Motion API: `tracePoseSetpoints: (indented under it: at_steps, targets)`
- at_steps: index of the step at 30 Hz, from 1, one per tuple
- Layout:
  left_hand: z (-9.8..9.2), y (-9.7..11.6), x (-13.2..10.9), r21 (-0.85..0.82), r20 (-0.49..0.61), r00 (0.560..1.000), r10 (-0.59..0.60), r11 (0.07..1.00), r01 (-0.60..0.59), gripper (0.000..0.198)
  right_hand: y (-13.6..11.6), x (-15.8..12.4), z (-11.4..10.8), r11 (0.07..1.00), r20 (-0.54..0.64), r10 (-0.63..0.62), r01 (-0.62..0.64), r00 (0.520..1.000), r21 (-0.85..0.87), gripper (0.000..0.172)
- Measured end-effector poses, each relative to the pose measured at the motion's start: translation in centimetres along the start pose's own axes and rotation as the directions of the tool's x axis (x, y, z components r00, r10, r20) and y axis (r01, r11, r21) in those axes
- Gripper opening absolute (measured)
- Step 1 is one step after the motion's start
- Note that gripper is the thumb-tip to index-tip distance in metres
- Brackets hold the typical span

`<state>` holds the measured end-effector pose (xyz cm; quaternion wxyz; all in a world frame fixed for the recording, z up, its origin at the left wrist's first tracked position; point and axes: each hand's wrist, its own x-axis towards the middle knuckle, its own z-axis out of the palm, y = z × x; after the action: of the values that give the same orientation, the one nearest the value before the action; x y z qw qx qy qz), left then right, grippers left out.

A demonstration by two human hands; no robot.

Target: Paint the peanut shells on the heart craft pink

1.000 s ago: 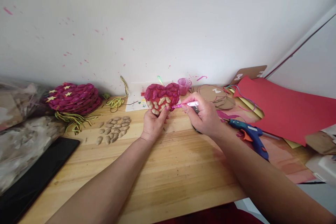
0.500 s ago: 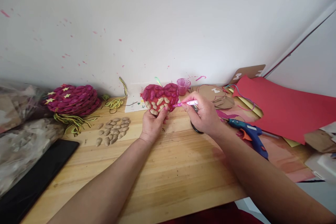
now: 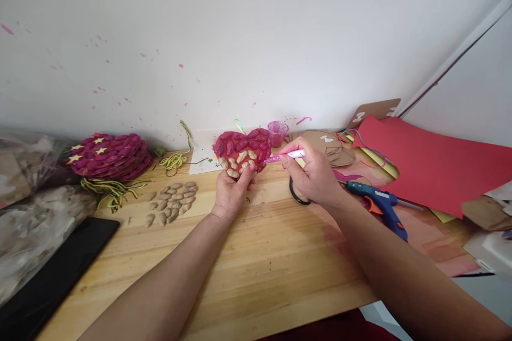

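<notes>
My left hand point(image 3: 234, 189) grips the lower edge of a red heart-shaped peanut craft point(image 3: 250, 150), thumb on its face. Magenta-painted peanuts line its top and right side, while several bare tan peanuts point(image 3: 242, 156) sit on the lower left. A green loop point(image 3: 239, 126) sticks up from the top. My right hand point(image 3: 310, 171) pinches a white-handled paintbrush point(image 3: 295, 154), its pink end at the craft's right edge. Behind the craft stands a cup of pink paint point(image 3: 277, 132).
Loose peanuts point(image 3: 175, 201), yellow-green yarn point(image 3: 175, 161) and a stack of magenta peanut crafts point(image 3: 112, 157) lie left, near a black tablet-like slab point(image 3: 64, 266). On the right are cardboard cutouts point(image 3: 322, 141), a blue glue gun point(image 3: 382, 203), black-handled scissors point(image 3: 296, 194) and red sheets point(image 3: 428, 165).
The brush has shifted slightly right and up along the craft's right edge. My left hand keeps its hold, and the whole view has moved a little.
</notes>
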<state>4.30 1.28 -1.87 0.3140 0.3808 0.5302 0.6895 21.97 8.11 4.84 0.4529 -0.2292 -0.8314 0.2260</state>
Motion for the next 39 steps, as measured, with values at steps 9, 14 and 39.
tracePoseSetpoints:
  at_steps: [9, 14, 39]
  targets:
    - [0.0, 0.1, 0.1, -0.041, -0.020, 0.999, -0.027, 0.999, 0.027, 0.039, 0.8, -0.1, 0.1, 0.975, -0.003, 0.190, -0.188, 0.982, 0.116, 0.016]
    - [0.0, 0.3, 0.1, -0.063, -0.012, 1.000, -0.026, 0.998, 0.025, 0.040, 1.0, -0.1, 0.3, 0.951, 0.024, 0.251, -0.251, 0.968, 0.180, 0.017]
    - [0.3, 0.8, -0.1, -0.158, -0.040, 0.994, -0.101, 0.983, 0.093, 0.045, 0.9, -0.2, 0.3, 0.987, -0.010, 0.111, -0.109, 0.994, 0.122, 0.010]
